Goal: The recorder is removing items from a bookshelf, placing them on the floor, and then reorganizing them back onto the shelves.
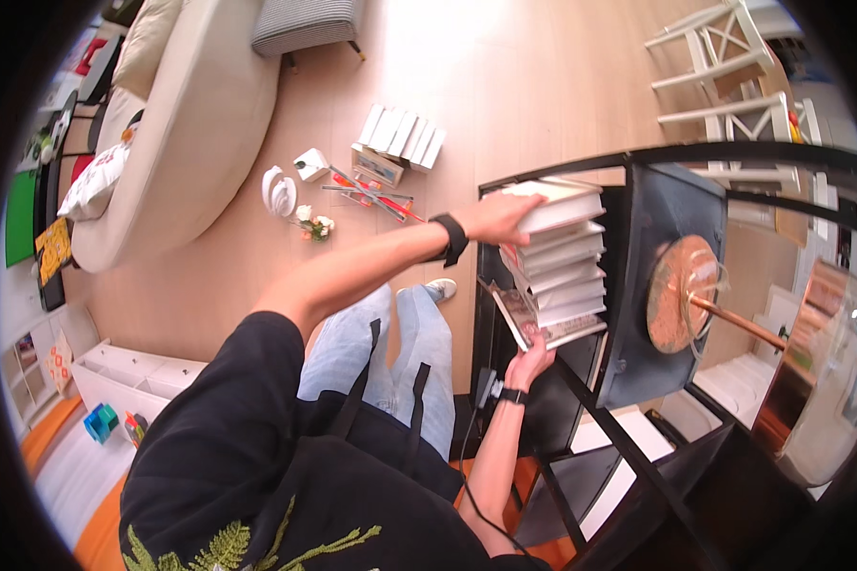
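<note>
A row of books (558, 260) with pale page edges sits in a compartment of a black shelf unit (626, 285). My left hand (503, 216) is spread over the cover of the book at the far end. At the near end, my right hand (532, 360) grips the edge of the outermost book (575, 330). Between my two hands the books are pressed together, leaning slightly. A thin book or magazine (508, 314) with a patterned cover juts out at an angle beside them. My right fingers are partly hidden by the books.
On the floor lie several white books (400, 135), a small white box (311, 165), a white ornament (279, 191), flowers (316, 223) and crossed red-and-grey pieces (371, 193). A lamp with a copper stem (735, 321) rests on the shelf unit. A beige sofa (207, 128) stands left, white chairs (728, 71) upper right.
</note>
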`<state>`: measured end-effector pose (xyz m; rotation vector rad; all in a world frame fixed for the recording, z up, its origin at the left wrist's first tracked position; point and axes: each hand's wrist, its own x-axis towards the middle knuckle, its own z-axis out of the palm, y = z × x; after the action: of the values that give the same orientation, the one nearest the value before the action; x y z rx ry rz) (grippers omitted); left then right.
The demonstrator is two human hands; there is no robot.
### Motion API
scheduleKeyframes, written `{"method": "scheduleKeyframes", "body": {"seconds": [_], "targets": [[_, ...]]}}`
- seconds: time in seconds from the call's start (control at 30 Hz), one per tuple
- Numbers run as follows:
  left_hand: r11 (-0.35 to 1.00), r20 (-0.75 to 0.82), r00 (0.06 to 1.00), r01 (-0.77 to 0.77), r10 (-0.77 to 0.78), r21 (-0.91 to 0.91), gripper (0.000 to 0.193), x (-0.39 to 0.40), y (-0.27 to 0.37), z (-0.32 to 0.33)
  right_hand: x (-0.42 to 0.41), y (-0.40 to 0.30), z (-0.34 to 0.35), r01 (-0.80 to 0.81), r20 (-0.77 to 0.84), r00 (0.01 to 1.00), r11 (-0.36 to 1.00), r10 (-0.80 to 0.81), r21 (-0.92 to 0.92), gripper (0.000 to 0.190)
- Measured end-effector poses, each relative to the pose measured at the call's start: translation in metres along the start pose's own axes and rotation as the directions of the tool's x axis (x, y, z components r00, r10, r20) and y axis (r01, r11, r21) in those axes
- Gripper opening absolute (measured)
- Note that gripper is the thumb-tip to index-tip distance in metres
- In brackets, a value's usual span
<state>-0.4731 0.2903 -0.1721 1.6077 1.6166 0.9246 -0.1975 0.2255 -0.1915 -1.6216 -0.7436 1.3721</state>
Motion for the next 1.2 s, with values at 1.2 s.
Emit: {"method": "scheduleKeyframes", "body": {"seconds": [1.2], "targets": [[0.564,-0.113,0.583,0.689,-0.804,-0.455,0.069,-0.411,-0.397,0.165,0.015,0.470,0.060,-0.029,0.416,0.819,0.752,0.397,-0.659,0.021]]}}
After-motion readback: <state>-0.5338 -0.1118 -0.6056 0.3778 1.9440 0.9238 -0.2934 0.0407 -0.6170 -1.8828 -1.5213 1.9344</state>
